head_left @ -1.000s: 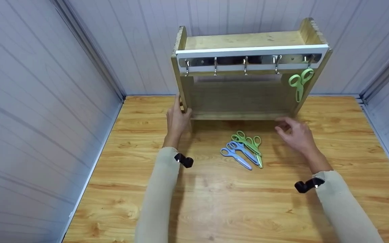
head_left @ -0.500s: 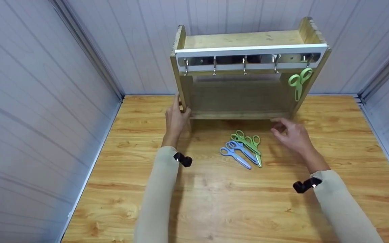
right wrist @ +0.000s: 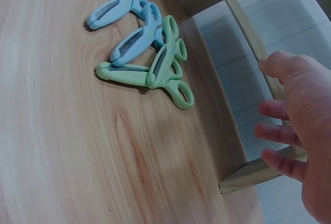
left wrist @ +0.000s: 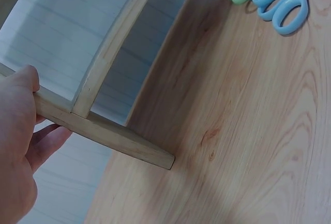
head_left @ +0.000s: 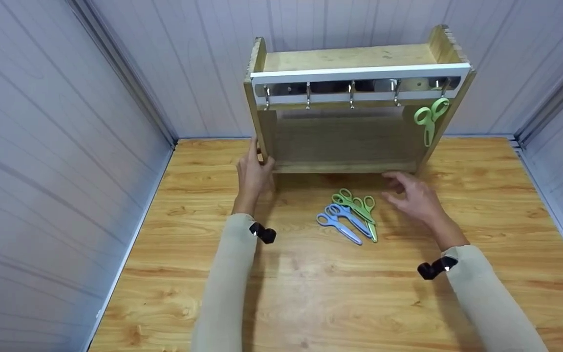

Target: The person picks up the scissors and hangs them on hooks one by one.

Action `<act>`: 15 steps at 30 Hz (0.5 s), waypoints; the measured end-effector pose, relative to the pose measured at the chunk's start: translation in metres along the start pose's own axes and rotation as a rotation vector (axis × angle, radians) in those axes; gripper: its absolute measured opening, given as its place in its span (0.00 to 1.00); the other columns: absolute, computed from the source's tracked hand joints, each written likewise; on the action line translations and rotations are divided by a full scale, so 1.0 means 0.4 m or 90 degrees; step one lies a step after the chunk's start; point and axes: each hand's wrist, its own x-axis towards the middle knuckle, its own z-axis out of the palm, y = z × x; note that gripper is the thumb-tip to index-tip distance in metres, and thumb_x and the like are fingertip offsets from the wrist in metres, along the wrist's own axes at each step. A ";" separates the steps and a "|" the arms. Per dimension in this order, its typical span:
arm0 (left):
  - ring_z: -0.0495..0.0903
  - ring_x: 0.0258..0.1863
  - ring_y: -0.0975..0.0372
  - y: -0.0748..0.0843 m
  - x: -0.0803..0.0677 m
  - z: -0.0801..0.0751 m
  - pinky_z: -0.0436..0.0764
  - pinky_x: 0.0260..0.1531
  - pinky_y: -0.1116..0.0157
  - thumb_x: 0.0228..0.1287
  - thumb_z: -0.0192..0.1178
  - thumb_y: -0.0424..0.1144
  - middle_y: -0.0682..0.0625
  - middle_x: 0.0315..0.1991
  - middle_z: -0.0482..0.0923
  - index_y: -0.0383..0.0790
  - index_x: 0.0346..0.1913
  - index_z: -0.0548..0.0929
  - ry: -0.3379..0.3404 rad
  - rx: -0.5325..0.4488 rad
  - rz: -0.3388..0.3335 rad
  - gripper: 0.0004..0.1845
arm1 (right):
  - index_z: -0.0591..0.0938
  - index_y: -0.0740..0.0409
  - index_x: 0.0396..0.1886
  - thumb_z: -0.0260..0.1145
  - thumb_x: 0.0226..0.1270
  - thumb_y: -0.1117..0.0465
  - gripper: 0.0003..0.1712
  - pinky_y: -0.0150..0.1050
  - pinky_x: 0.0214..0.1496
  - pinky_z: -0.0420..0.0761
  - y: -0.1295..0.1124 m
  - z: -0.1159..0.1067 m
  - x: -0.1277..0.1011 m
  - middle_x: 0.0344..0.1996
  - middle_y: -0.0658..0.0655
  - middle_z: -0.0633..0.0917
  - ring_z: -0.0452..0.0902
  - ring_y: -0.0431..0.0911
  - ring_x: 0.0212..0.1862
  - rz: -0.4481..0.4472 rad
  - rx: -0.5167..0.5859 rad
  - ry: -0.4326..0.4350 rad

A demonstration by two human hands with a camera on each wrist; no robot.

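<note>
My left hand (head_left: 253, 177) grips the left side post of a wooden shelf rack (head_left: 345, 168); in the left wrist view its thumb and fingers (left wrist: 49, 144) lie on either side of the post. My right hand (head_left: 415, 198) hovers by the rack's lower right front with fingers apart and nothing held. Left of it, two green scissors (head_left: 365, 208) and two blue scissors (head_left: 342, 225) lie overlapping on the table. Another pair of green scissors (head_left: 429, 128) hangs from the rightmost hook (head_left: 444, 88) of the rack.
A metal strip with several hooks (head_left: 352, 93) runs along the rack's white front board (head_left: 306, 76). Panelled walls (head_left: 203, 58) stand behind and on both sides of the wood-grain table (head_left: 311, 293).
My right hand has moved left, from the rack's lower right corner toward the scissors on the table, its fingers spreading a little. The left hand stays on the post.
</note>
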 end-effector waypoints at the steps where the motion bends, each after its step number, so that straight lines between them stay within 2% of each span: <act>1: 0.97 0.51 0.45 -0.001 0.000 -0.001 0.94 0.53 0.49 0.78 0.67 0.35 0.33 0.66 0.90 0.42 0.88 0.67 0.001 0.000 -0.001 0.39 | 0.82 0.63 0.72 0.77 0.76 0.60 0.29 0.66 0.57 0.87 -0.002 0.002 0.000 0.53 0.71 0.92 0.90 0.66 0.53 0.002 0.002 -0.005; 9: 0.97 0.50 0.45 -0.004 -0.003 0.000 0.94 0.53 0.48 0.78 0.68 0.34 0.32 0.65 0.90 0.40 0.88 0.68 0.011 0.001 0.010 0.39 | 0.81 0.60 0.76 0.77 0.77 0.56 0.32 0.67 0.60 0.87 -0.013 0.019 0.002 0.58 0.73 0.90 0.88 0.67 0.56 0.034 0.014 -0.048; 15: 0.97 0.50 0.45 -0.003 -0.004 0.001 0.94 0.52 0.48 0.78 0.68 0.34 0.32 0.64 0.90 0.43 0.87 0.68 0.013 0.005 0.012 0.39 | 0.81 0.61 0.76 0.78 0.76 0.55 0.34 0.68 0.61 0.87 -0.017 0.033 0.012 0.60 0.73 0.88 0.87 0.69 0.58 0.033 0.011 -0.062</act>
